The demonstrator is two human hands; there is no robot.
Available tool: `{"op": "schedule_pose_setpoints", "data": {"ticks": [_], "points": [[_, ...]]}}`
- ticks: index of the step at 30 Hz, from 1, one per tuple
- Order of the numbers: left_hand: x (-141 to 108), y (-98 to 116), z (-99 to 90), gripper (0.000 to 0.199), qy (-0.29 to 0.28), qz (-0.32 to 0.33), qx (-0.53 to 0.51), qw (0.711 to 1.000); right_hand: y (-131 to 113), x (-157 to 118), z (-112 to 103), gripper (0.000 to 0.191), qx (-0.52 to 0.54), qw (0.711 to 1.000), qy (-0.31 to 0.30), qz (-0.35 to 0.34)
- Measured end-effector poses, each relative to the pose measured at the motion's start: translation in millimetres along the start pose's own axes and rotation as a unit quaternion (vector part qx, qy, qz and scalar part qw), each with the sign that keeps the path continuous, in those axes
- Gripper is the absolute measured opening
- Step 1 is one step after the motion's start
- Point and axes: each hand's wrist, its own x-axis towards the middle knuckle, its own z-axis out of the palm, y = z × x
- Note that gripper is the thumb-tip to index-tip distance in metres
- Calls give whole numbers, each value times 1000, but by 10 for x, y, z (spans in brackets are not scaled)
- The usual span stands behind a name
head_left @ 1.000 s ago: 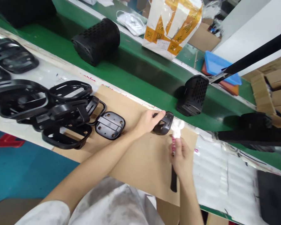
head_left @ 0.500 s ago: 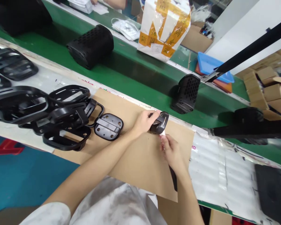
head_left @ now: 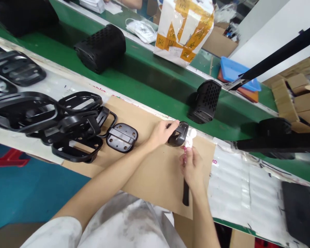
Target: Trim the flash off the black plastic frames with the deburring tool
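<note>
My left hand [head_left: 163,132] grips a small black plastic bracket [head_left: 179,134] by its left side, over the brown cardboard sheet [head_left: 155,172]. Just right of the bracket, a white-headed tool [head_left: 188,140] is held in my right hand [head_left: 192,164]; its black handle [head_left: 186,193] sticks out below the fingers. The white head is close to the bracket's right edge. A rounded black plate [head_left: 122,137] with several holes lies at the cardboard's left part, beside a pile of black frames [head_left: 77,125].
Behind runs a green conveyor [head_left: 150,79] carrying black perforated housings [head_left: 205,101]. Beyond it stand a white box with yellow tape [head_left: 183,31] and a blue tray [head_left: 239,74]. A black flat part [head_left: 301,210] lies at the right. A person's arm shows at the top.
The white tool head, largely hidden under the bracket before, now shows to its right. My right hand has shifted slightly right, and the black handle points more straight down.
</note>
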Motion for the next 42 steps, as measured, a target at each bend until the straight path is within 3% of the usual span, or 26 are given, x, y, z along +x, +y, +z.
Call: {"op": "schedule_pose_setpoints", "data": {"ticks": [4,7,9,13,15,18,22,27,34,39,42], "points": [[16,-19,4,53,0,0,-21,1000,8,43,25,55,-14,996,-88,9],[68,-37,-5,53,6,-46,-137,989,36,53,-86,56,65,995,-69,30],[107,-29,-24,57,-11,-106,-264,959,47,10,-162,55,139,989,-24,49],[118,87,-75,62,-127,-161,-469,859,-21,-136,-231,51,185,980,59,43],[89,179,-92,62,-163,-167,-509,829,-102,-192,-235,48,160,982,102,15],[46,295,-101,66,-165,-211,-525,808,-232,-233,-219,39,146,982,122,-20],[42,335,-105,71,-145,-253,-531,796,-309,-264,-158,34,137,982,119,-46],[55,288,-97,70,-158,-237,-538,793,-303,-298,-65,18,49,992,88,-79],[20,263,-74,62,-146,-264,-523,797,-346,-186,-73,32,-10,991,89,-99],[12,230,-79,62,-177,-222,-524,803,-299,-170,-82,28,-1,992,86,-89],[13,236,-86,56,-171,-231,-509,811,-283,-187,-68,24,-8,994,68,-87]]}}
